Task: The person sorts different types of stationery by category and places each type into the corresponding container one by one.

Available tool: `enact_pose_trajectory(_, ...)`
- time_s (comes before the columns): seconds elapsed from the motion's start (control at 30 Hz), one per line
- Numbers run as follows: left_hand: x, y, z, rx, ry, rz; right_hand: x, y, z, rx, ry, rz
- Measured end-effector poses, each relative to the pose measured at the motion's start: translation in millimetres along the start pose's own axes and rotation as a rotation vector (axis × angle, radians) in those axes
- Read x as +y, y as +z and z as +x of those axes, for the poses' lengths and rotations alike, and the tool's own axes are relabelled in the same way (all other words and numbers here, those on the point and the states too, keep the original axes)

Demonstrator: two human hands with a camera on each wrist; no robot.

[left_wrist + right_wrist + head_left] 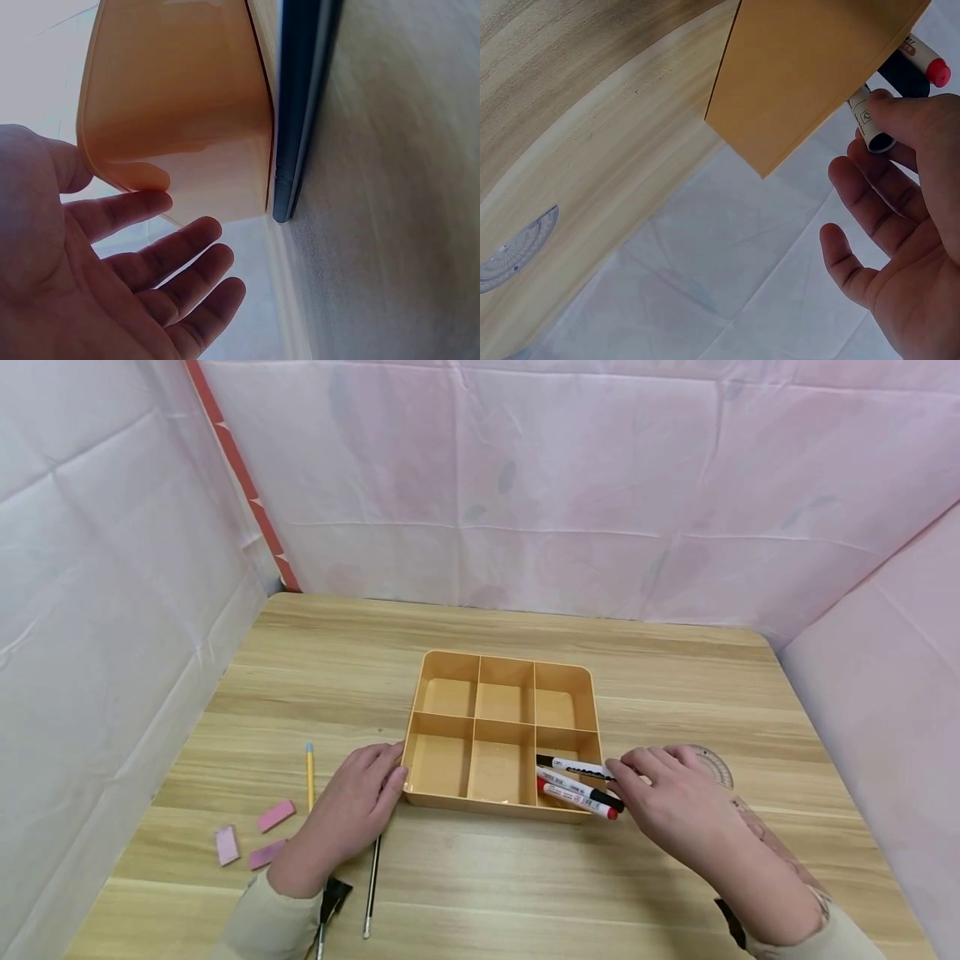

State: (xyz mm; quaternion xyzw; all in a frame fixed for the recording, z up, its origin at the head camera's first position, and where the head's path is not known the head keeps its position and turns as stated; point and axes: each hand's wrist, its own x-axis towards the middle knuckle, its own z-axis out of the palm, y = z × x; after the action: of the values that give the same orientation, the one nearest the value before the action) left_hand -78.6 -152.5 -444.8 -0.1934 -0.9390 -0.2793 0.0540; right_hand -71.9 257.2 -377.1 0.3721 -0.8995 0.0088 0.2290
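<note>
An orange organizer tray [504, 722] with six compartments sits on the table. My left hand [358, 797] is at its left side, thumb over the rim and index fingertip against the outer wall [187, 97]; the other fingers stand apart from it. At the tray's right side my right hand [667, 802] pinches the end of a white marker [862, 120], whose black tip end lies in the front right compartment. Another white marker with a black end [573, 783] and a red-ended marker [577, 799] lean there over the front wall, their ends sticking out.
Left of the tray lie a yellow pencil [311, 777], a black pencil [372, 885], a black brush [333, 897] and pink erasers [276, 815]. A clear protractor [714, 766] and a brown ruler-like strip [772, 843] lie on the right. Pale cloth walls [570, 485] surround the table.
</note>
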Motion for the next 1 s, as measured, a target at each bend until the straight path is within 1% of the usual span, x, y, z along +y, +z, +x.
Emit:
enact_pose_trajectory(0.37, -0.6, 0.1, -0.5, -0.005, -0.004, -0.003, 1.4, 4.6, 3.9, -0.027, -0.027, 0.027)
enact_pose_trajectory(0.77, 0.6, -0.7, 0.2, -0.012, -0.006, -0.005, 3.7, 9.0, 2.4, -0.027, -0.017, 0.047)
enact_pose_trajectory(1.0, 0.6, -1.1, 0.2, -0.013, -0.005, -0.012, 4.5, 8.1, -0.5, -0.010, -0.007, 0.052)
